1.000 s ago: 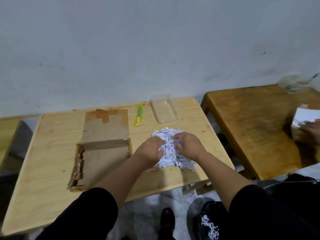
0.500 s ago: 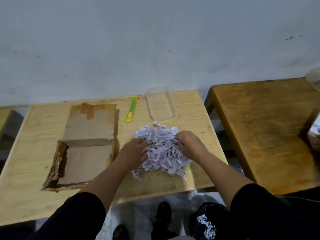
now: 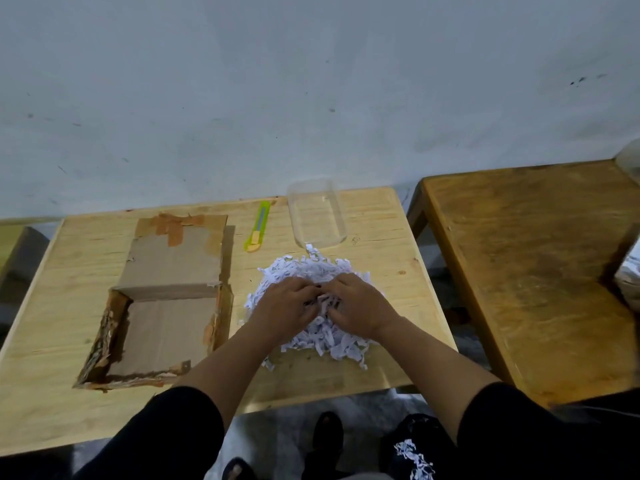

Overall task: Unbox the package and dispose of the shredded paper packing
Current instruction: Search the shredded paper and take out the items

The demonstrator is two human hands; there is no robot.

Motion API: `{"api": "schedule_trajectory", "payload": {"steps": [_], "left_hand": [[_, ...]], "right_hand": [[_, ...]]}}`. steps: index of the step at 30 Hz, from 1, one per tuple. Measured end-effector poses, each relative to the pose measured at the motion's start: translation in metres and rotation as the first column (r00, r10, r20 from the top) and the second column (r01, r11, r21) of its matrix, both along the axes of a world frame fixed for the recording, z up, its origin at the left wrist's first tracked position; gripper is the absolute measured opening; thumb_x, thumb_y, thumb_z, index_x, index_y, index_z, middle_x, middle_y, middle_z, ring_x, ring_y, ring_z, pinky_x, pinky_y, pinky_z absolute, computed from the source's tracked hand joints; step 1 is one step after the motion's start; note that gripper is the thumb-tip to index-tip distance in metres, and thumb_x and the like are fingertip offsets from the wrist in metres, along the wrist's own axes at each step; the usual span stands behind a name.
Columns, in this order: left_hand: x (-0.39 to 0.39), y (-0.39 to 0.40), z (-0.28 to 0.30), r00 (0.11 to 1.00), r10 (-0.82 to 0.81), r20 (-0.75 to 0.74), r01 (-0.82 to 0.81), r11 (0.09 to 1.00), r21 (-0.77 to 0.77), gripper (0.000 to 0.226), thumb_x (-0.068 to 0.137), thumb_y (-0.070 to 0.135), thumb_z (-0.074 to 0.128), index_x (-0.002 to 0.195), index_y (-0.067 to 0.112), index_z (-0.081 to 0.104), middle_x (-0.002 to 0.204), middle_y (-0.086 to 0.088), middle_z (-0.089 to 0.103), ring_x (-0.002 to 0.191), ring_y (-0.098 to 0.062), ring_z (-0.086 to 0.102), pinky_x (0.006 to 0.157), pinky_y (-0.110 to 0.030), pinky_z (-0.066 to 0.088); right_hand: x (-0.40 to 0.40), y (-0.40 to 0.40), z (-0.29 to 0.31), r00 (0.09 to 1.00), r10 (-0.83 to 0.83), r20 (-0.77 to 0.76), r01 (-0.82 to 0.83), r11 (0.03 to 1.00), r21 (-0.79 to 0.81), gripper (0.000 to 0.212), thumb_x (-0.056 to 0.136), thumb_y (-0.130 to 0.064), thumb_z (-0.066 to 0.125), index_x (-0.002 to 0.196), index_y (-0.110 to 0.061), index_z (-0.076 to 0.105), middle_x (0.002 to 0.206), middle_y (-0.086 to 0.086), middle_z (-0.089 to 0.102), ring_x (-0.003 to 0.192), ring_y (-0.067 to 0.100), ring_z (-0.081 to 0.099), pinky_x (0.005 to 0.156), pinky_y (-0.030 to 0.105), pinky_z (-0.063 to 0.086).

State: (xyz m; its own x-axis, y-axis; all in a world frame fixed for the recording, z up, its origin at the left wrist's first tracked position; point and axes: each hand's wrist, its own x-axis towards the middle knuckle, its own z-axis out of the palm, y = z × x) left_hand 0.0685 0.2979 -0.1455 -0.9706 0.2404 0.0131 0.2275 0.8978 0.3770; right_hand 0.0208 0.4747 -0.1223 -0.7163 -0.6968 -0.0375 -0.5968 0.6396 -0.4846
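A heap of white shredded paper (image 3: pixel 313 268) lies on the pale wooden table (image 3: pixel 52 344), right of centre. My left hand (image 3: pixel 284 304) and my right hand (image 3: pixel 360 306) press into the heap side by side, fingers curled into the strips and gripping them. An opened cardboard box (image 3: pixel 166 317) with torn edges and brown tape rests to the left of the heap, its flap folded back; its inside looks bare. A clear plastic container (image 3: pixel 317 213) lies just behind the heap.
A yellow-green utility knife (image 3: pixel 258 226) lies between box flap and container. A darker wooden table (image 3: pixel 533 271) stands to the right, separated by a gap. On the floor near my feet is a black bag (image 3: pixel 415 448) holding some shredded paper.
My hands were apart at the heap's sides half a second ago; they have now come together on top of it, bunching the strips. The view has shifted slightly.
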Motion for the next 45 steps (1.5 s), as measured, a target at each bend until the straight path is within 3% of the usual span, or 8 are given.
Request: {"api": "schedule_trajectory", "payload": {"steps": [9,14,17,23,29,33,40,45], "left_hand": [[-0.003,-0.029,0.007,0.991,0.133,-0.023,-0.134,0.991,-0.026,0.034,0.072,0.027,0.046,0.094,0.015,0.069,0.093,-0.002,0.067,0.080,-0.024,0.063,0.060,-0.036,0.053],[-0.017,0.005,0.021,0.997,-0.026,-0.072,0.035,0.991,0.126,0.032,0.077,0.021,0.040,0.093,0.009,0.064,0.093,-0.009,0.065,0.084,-0.026,0.059,0.070,-0.036,0.049],[-0.021,0.014,0.007,0.991,-0.132,0.003,0.131,0.987,0.090,0.037,0.084,0.027,0.036,0.102,0.008,0.061,0.093,-0.012,0.065,0.084,-0.027,0.059,0.073,-0.039,0.050],[-0.008,-0.025,-0.013,0.991,0.049,0.128,-0.051,0.999,0.010,0.038,0.088,0.027,0.045,0.120,0.012,0.056,0.119,-0.012,0.062,0.111,-0.031,0.055,0.095,-0.043,0.043],[-0.019,-0.039,0.000,0.998,-0.053,0.033,0.052,0.998,0.035,0.034,0.080,0.012,0.052,0.112,0.007,0.060,0.108,-0.015,0.063,0.100,-0.034,0.058,0.081,-0.038,0.048],[-0.037,-0.015,0.011,0.966,-0.249,-0.069,0.256,0.959,0.119,0.034,0.081,0.021,0.040,0.102,0.008,0.063,0.102,-0.013,0.066,0.093,-0.030,0.060,0.077,-0.037,0.051],[-0.046,-0.014,-0.021,0.924,-0.270,0.270,0.224,0.956,0.191,0.057,0.089,0.037,0.057,0.137,0.013,0.039,0.142,-0.007,0.043,0.130,-0.023,0.041,0.106,-0.033,0.032],[-0.040,-0.025,-0.030,0.895,-0.308,0.324,0.254,0.947,0.199,0.081,0.079,0.043,0.067,0.144,0.015,0.026,0.153,-0.003,0.026,0.140,-0.019,0.025,0.114,-0.035,0.021]], "right_hand": [[-0.027,0.037,-0.003,0.984,-0.177,0.029,0.175,0.983,0.052,0.023,0.081,-0.012,0.056,0.103,-0.008,0.062,0.099,0.013,0.062,0.094,0.027,0.056,0.076,0.035,0.047],[-0.016,0.010,0.007,0.990,-0.142,-0.010,0.139,0.980,-0.141,0.023,0.075,-0.014,0.049,0.087,-0.002,0.065,0.081,0.016,0.063,0.079,0.029,0.058,0.067,0.033,0.047],[-0.005,-0.002,-0.002,0.983,-0.179,0.047,0.184,0.976,-0.117,0.028,0.083,-0.021,0.047,0.099,-0.003,0.062,0.092,0.016,0.062,0.083,0.030,0.057,0.068,0.034,0.045],[0.004,0.017,-0.023,0.952,-0.298,0.074,0.298,0.955,0.012,0.022,0.091,-0.012,0.049,0.106,-0.002,0.061,0.104,0.018,0.059,0.093,0.033,0.058,0.073,0.034,0.044],[0.005,0.017,-0.010,0.911,-0.408,0.067,0.404,0.912,0.063,0.027,0.084,0.002,0.048,0.105,-0.005,0.063,0.105,0.018,0.058,0.098,0.035,0.055,0.076,0.043,0.049],[0.012,-0.009,0.009,0.907,-0.417,0.054,0.418,0.909,-0.001,0.026,0.089,-0.018,0.049,0.099,0.001,0.064,0.098,0.021,0.060,0.092,0.033,0.055,0.076,0.042,0.044],[0.032,-0.009,-0.016,0.823,-0.546,0.158,0.545,0.837,0.052,0.039,0.085,-0.030,0.060,0.117,-0.009,0.057,0.112,0.014,0.055,0.105,0.030,0.052,0.083,0.037,0.046],[0.040,0.003,-0.019,0.775,-0.603,0.190,0.601,0.796,0.074,0.054,0.077,-0.036,0.071,0.121,-0.010,0.055,0.114,0.012,0.054,0.109,0.026,0.049,0.090,0.030,0.040]]}}
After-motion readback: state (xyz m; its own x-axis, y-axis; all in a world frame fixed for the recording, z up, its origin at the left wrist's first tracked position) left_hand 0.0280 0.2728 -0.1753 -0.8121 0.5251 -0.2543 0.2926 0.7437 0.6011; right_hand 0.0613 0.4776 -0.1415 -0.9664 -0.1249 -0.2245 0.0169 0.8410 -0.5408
